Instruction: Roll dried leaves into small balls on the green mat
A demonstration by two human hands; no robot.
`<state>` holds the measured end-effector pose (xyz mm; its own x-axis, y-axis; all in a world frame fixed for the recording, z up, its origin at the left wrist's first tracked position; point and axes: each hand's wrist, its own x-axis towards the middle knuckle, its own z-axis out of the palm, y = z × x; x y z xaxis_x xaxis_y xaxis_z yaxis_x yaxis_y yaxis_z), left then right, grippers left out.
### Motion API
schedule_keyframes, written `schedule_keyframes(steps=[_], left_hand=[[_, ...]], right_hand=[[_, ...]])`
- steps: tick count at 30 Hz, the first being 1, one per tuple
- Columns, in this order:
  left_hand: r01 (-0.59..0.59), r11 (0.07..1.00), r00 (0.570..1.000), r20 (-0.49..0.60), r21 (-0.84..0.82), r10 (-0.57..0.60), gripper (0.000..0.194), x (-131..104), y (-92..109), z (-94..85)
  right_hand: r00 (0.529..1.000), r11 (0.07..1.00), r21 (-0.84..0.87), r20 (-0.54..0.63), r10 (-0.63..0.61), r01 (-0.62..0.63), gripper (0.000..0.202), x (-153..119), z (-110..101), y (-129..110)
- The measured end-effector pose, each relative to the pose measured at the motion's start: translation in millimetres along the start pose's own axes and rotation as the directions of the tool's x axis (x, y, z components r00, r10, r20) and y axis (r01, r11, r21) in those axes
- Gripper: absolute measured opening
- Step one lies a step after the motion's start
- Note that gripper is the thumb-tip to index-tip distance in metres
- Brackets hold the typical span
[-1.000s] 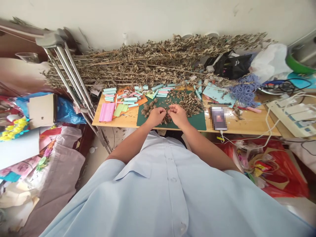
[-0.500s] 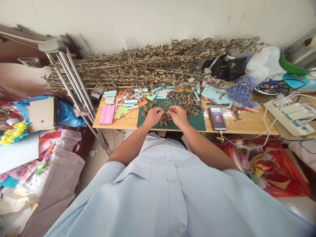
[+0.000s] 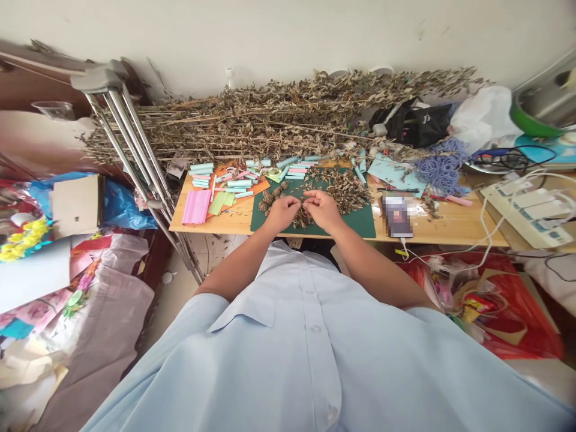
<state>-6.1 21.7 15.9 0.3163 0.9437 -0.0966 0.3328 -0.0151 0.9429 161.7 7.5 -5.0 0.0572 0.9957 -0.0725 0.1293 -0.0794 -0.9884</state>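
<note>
My left hand (image 3: 284, 212) and my right hand (image 3: 322, 210) come close together over a green cutting mat (image 3: 366, 227). Both hands are closed, with fingertips pinched on dried leaves, and a few dried leaves (image 3: 302, 221) show just below them. Exactly what sits between the fingertips is too small to make out fully. To the right of my right hand lies a heap of dried leaves (image 3: 351, 191). Several round clumps of rolled leaf (image 3: 269, 198) rest on the mat beyond my left hand.
Long dried plant stalks (image 3: 252, 123) lie along the wall. Blue and pink paper rolls (image 3: 240, 183) and a pink paper stack (image 3: 196, 206) are on the left. A phone (image 3: 398, 215), purple cord (image 3: 443, 167) and power strip (image 3: 526, 213) sit right. Metal crutches (image 3: 135, 144) lean at the left edge.
My hands have drawn slightly nearer each other, the fingertips now almost meeting. The fingers of my right hand have shifted a little; the things on the table stay as they were.
</note>
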Motion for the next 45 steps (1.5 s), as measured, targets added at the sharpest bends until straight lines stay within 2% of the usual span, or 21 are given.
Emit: schedule_keyframes(steps=[2, 5, 8, 11, 19, 25, 31, 35, 39, 42, 45], left_hand=[[0.078, 0.991, 0.997, 0.019, -0.111, -0.076, 0.023, -1.6, -1.2, 3.3], [0.215, 0.924, 0.973, 0.15, -0.317, -0.175, 0.03, -4.3, 0.3, 7.4], [0.301, 0.831, 0.944, 0.271, -0.468, -0.189, 0.033, -5.5, 4.0, 9.9], [0.328, 0.773, 0.938, 0.283, -0.543, -0.2, 0.033, -5.4, 6.4, 11.8], [0.351, 0.742, 0.932, 0.286, -0.571, -0.221, 0.024, -5.3, 5.6, 13.4], [0.348, 0.765, 0.935, 0.264, -0.542, -0.238, 0.019, -6.5, 7.1, 9.3], [0.35, 0.779, 0.934, 0.254, -0.521, -0.25, 0.019, -6.6, 4.1, 4.8], [0.334, 0.838, 0.942, 0.169, -0.431, -0.289, 0.023, -3.2, -0.5, 3.5], [0.245, 0.91, 0.969, 0.068, -0.334, -0.236, 0.034, -0.4, -3.9, 3.4], [0.214, 0.897, 0.976, 0.051, -0.386, -0.211, 0.033, 2.2, -5.8, 4.6], [0.244, 0.82, 0.969, 0.099, -0.519, -0.226, 0.031, 4.6, -6.1, 6.4]], right_hand=[[0.998, 0.999, 0.033, -0.063, 0.008, -0.006, 0.044, -0.5, 0.7, -2.1], [0.991, 0.993, 0.116, -0.124, 0.046, -0.031, 0.046, -1.5, 3.4, -4.7], [0.989, 0.982, 0.182, -0.126, 0.072, -0.048, 0.05, -2.6, 7.3, -5.0], [0.989, 0.982, 0.179, -0.121, 0.08, -0.058, 0.052, -3.0, 9.7, -3.0], [0.992, 0.989, 0.14, -0.104, 0.067, -0.052, 0.046, -3.8, 8.9, -2.7], [0.992, 0.994, 0.108, -0.119, 0.029, -0.016, 0.041, -0.5, 7.5, -5.2], [0.988, 0.997, 0.07, -0.15, 0.023, -0.012, 0.044, 6.6, 2.1, 1.3], [0.992, 0.998, 0.06, -0.126, 0.021, -0.014, 0.047, 3.5, 3.2, 1.3], [0.995, 0.997, 0.077, -0.103, 0.014, -0.006, 0.048, -1.6, 5.6, -2.8], [0.995, 0.998, 0.068, -0.096, -0.001, 0.008, 0.045, -4.3, 5.8, -4.2], [0.995, 0.998, 0.045, -0.094, -0.034, 0.038, 0.041, -7.2, 5.3, -3.8]])
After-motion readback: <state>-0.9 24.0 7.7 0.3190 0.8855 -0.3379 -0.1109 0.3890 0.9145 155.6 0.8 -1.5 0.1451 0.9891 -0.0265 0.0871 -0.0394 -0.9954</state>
